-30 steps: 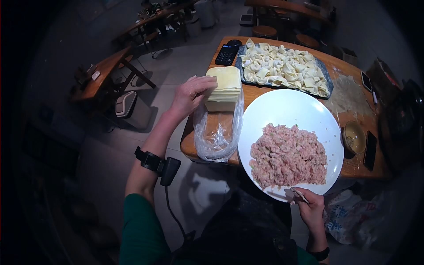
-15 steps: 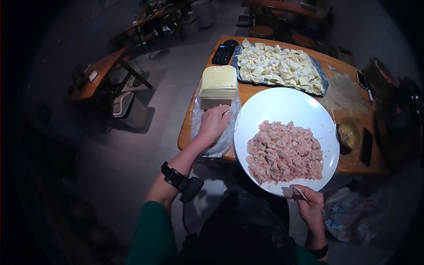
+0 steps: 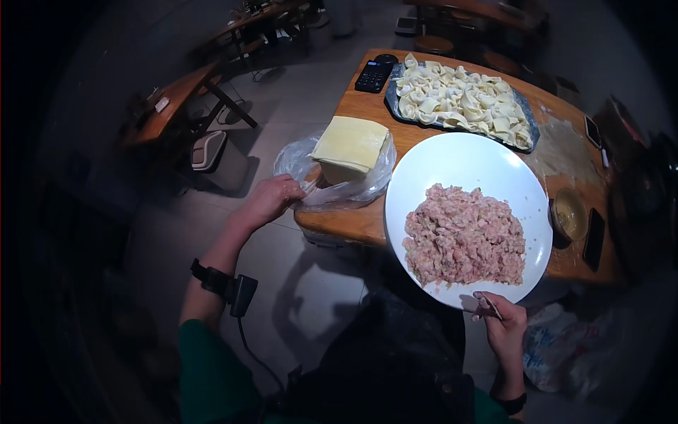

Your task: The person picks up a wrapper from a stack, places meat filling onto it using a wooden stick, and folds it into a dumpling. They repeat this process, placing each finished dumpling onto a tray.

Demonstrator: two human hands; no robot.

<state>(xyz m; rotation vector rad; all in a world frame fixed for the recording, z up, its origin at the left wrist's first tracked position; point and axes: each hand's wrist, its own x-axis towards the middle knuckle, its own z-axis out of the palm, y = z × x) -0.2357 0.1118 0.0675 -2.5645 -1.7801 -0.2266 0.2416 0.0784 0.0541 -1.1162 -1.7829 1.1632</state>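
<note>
My left hand [image 3: 274, 198] pinches the edge of a clear plastic bag [image 3: 349, 194] at the table's left edge. The bag lies around a stack of square yellow dough wrappers [image 3: 351, 143], whose top shows. By the near rim of a big white plate [image 3: 431, 166], my right hand [image 3: 507, 328] is closed on a thin, flat stick-like tool [image 3: 489, 305] with bits of meat on it. Pink minced meat filling [image 3: 466, 237] with green flecks is heaped on the plate. Behind it, folded wontons [image 3: 459, 99] cover a dark tray [image 3: 530, 134].
On the wooden table [image 3: 325, 225] are a black calculator-like keypad device [image 3: 374, 75], a small bowl [image 3: 568, 214], a dark phone [image 3: 594, 239] and another phone [image 3: 592, 131]. A bin [image 3: 217, 161] stands on the floor to the left; a printed plastic bag [image 3: 565, 346] is lower right.
My left hand has moved left and pulled the bag's edge outward. The wrapper stack now sits turned and tilted. My right hand still grips the thin tool; the view has shifted slightly.
</note>
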